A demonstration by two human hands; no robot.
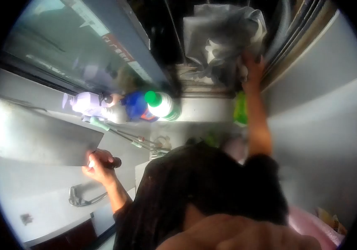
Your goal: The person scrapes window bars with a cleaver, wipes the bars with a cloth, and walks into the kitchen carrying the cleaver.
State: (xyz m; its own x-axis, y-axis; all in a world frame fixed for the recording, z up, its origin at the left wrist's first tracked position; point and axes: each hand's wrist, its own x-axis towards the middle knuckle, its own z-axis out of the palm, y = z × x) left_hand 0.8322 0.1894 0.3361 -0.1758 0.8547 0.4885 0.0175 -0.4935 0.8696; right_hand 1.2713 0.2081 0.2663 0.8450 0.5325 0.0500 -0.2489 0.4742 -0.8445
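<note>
My left hand [100,163] is wrapped around the dark handle of a wide-bladed cleaver [47,135]. The broad, flat metal blade points out to the left, raised in front of the white wall. On the other side, my right arm reaches far forward through the window opening. There my right hand [252,68] grips the side of a grey translucent plastic bag [211,35]; its fingertips are partly lost in the folds. Pale curved pieces show in or against the bag, too blurred to name.
Along the sill stand a green-capped white bottle [161,106], a blue bottle [136,106] and a lilac pump bottle [88,103]. A green packet [240,109] lies beside my right forearm. A glass window pane [74,46] rises at left; a pale wall [324,108] bounds the right.
</note>
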